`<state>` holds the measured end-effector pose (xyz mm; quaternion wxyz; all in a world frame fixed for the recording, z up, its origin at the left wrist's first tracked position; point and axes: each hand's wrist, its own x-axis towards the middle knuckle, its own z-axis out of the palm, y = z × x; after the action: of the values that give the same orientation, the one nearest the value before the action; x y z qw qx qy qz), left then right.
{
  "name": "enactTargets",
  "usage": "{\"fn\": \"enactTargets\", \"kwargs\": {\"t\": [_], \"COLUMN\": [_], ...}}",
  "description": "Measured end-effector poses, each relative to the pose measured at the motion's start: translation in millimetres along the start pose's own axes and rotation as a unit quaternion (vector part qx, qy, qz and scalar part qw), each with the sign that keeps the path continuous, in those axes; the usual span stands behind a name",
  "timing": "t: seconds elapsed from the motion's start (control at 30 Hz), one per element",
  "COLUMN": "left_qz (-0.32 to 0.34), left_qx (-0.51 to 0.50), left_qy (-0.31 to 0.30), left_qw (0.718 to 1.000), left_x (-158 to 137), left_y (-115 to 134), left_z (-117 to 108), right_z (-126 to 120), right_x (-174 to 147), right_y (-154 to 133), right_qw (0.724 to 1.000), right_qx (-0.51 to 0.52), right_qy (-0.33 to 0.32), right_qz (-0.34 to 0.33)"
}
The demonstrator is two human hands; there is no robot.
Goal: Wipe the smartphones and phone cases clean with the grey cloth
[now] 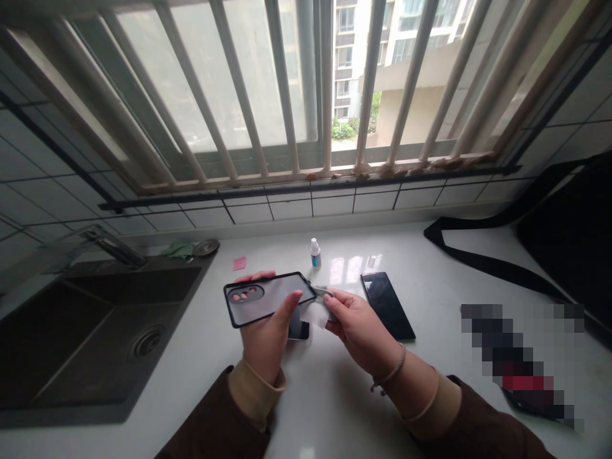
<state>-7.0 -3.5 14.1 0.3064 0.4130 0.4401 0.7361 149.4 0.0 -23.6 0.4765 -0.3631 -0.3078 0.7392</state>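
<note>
A phone case [275,301] with a black rim, a clear frosted back and an oval camera cutout rests in my left hand [268,331], tilted above the counter. My left fingers wrap its far edge, and the thumb lies on the near one. At the case's right end, my right hand [351,319] pinches a thin whitish wipe [315,313], which hangs down below the fingers. A slim grey strip or tool tip reaches from these fingers to the case's corner; its kind is unclear. Partly hidden under the case lies a dark phone [299,329].
Behind my hands stands a small white spray bottle [315,255]. A second dark phone [388,306] lies to the right, and a pink sticky note [240,263] at the back left. A dark sink [119,408] is on the left, a black bag strap [497,261] on the right.
</note>
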Motion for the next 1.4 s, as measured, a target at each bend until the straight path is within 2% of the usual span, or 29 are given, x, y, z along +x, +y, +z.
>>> {"fn": "enactTargets", "kwargs": {"t": [0.1, 0.2, 0.27, 0.3, 0.37, 0.47, 0.57, 0.63, 0.7, 0.77, 0.9, 1.0, 1.07, 1.13, 1.2, 1.4], "left_qz": [0.014, 0.055, 0.053, 0.024, -0.077, -0.243, -0.312, -0.334, -0.356, -0.358, -0.325, -0.32, -0.321, -0.316, -0.302, -0.301], "left_qx": [-0.012, 0.0, -0.012, -0.031, -0.095, -0.158, -0.121, -0.094, -0.079, -0.059, 0.006, 0.03, 0.032, 0.034, 0.045, 0.035], "left_qy": [0.025, 0.037, 0.035, 0.03, 0.005, -0.103, -0.262, -0.359, -0.425, -0.463, -0.501, -0.512, -0.514, -0.517, -0.522, -0.504], "left_qw": [1.0, 0.998, 0.998, 0.999, 0.993, 0.952, 0.905, 0.866, 0.828, 0.809, 0.802, 0.797, 0.795, 0.795, 0.797, 0.809], "left_x": [0.8, 5.7, 9.8, 11.4, 12.0, 6.6, -2.0, -6.4, -8.8, -9.6, -9.7, -10.3, -10.8, -11.1, -11.1, -9.2], "left_y": [2.6, -5.3, -13.7, -17.3, -21.3, -18.8, -12.2, -9.0, -7.0, -5.8, -4.5, -5.1, -5.9, -6.3, -6.4, -9.8], "left_z": [-0.3, -3.8, -6.4, -7.3, -8.0, -7.6, -9.1, -11.0, -12.4, -12.8, -10.7, -9.1, -8.7, -8.7, -8.9, -9.9], "right_z": [2.5, 4.6, 4.1, 2.7, -3.2, -17.3, -28.2, -28.7, -23.8, -16.5, -6.4, -6.8, -8.5, -9.6, -9.6, -9.5], "right_x": [-4.4, -9.7, -10.1, -8.5, -2.1, 10.0, 13.5, 9.0, 0.9, -8.2, -21.1, -22.8, -21.9, -20.8, -19.8, -14.4], "right_y": [-4.6, -9.2, -10.4, -10.2, -8.6, -7.1, -10.3, -14.0, -17.3, -19.4, -20.7, -20.3, -20.0, -19.8, -19.8, -19.1], "right_qw": [1.0, 0.996, 0.994, 0.995, 0.999, 0.983, 0.948, 0.918, 0.894, 0.875, 0.81, 0.752, 0.728, 0.723, 0.729, 0.776], "right_qx": [0.007, 0.006, 0.008, 0.011, 0.018, -0.012, -0.142, -0.245, -0.315, -0.355, -0.424, -0.445, -0.443, -0.443, -0.447, -0.456], "right_qy": [-0.01, -0.076, -0.105, -0.094, -0.014, 0.147, 0.2, 0.198, 0.171, 0.119, 0.005, -0.039, -0.054, -0.059, -0.053, 0.005], "right_qz": [0.024, 0.038, 0.034, 0.022, -0.022, -0.111, -0.203, -0.241, -0.269, -0.308, -0.406, -0.485, -0.521, -0.527, -0.516, -0.436]}}
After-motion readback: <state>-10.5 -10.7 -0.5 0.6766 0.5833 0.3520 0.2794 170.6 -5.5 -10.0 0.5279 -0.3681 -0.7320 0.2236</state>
